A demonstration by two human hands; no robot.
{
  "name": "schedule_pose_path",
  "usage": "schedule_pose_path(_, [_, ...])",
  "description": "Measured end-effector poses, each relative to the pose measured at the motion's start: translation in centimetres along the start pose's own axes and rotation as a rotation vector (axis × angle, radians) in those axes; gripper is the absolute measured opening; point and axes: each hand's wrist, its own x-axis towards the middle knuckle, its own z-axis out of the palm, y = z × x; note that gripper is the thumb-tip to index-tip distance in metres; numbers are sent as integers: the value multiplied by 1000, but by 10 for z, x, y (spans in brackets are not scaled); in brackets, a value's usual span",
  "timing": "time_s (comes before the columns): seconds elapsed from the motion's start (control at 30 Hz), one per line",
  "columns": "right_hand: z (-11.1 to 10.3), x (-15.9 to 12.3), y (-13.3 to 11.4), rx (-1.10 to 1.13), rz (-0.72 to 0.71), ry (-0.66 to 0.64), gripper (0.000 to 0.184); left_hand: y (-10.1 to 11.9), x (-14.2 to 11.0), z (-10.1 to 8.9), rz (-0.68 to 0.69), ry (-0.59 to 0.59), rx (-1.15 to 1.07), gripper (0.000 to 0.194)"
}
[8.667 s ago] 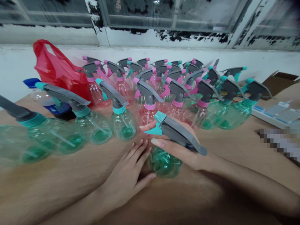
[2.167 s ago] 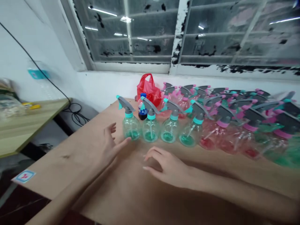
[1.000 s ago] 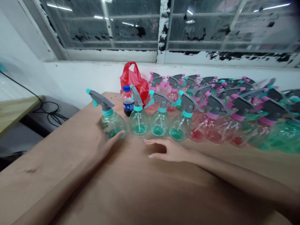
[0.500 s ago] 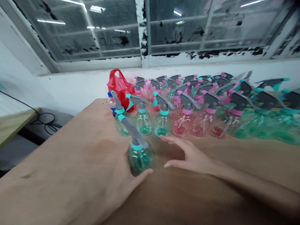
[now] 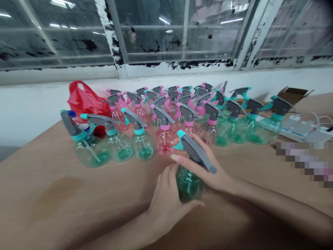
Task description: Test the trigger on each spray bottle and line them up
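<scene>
A green see-through spray bottle (image 5: 189, 185) with a grey and turquoise trigger head stands between my hands in front of the rows, its nozzle pointing away to the left. My left hand (image 5: 166, 196) is wrapped round the lower body from the left, the thumb along the near side. At the neck, just under the trigger head, my right hand (image 5: 217, 175) closes from the right, thumb in front and fingers partly hidden behind the head. Beyond stand a pink spray bottle (image 5: 164, 140) and another green spray bottle (image 5: 143, 147).
Several pink and green spray bottles fill the back of the wooden table (image 5: 109, 201). A red plastic bag (image 5: 87, 99) is at the back left. To the right are a white power strip (image 5: 293, 130), an open cardboard box (image 5: 293, 93) and a blurred-out patch.
The view has swung right. My left hand has brought the green spray bottle rightward, and my right hand, open and apart before, now grips its neck.
</scene>
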Motion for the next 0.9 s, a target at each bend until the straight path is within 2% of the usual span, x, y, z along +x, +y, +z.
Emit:
schedule_pose_path(0.1, [1, 3, 4, 49, -31, -23, 21, -11, -4, -9, 58, -47, 68, 96])
schedule_pose_path(0.2, [3, 8, 9, 79, -32, -94, 20, -25, -7, -27, 134, -121, 193, 99])
schedule_pose_path(0.33, [2, 15, 14, 75, -91, -176, 15, -38, -10, -45, 106, -236, 347, 85])
schedule_pose_path(0.43, [0, 18, 14, 60, -118, -205, 17, -41, -11, -47, 120, -270, 370, 73])
schedule_pose_path(0.63, [-3, 21, 11, -11, -105, -246, 21, -42, -10, -43, 158, -261, 382, 71])
schedule_pose_path(0.9, [-1, 17, 12, 112, -94, -222, 16, -44, -10, -44, 228, -216, 453, 69])
